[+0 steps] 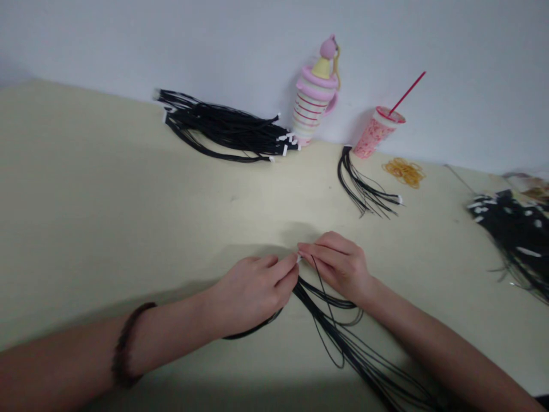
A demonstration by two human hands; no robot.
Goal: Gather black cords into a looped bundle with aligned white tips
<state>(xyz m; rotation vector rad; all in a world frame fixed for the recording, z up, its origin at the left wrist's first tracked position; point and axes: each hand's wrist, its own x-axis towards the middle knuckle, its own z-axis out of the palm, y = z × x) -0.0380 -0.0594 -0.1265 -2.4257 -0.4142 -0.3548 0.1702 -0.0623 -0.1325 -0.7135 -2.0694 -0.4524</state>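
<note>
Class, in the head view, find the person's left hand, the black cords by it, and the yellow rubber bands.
Left hand (253, 294): head view, back of the hand.
Black cords (326, 318): head view, middle of the strands.
Yellow rubber bands (404, 173): head view, middle of the pile.

Cream tabletop (128, 189) — bundled black cords (218, 127), yellow rubber bands (404, 172), pink cup (376, 134)

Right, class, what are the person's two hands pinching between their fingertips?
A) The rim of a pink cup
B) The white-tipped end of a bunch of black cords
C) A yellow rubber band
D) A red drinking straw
B: the left hand and right hand meet at the white tip of the black cords.
</note>
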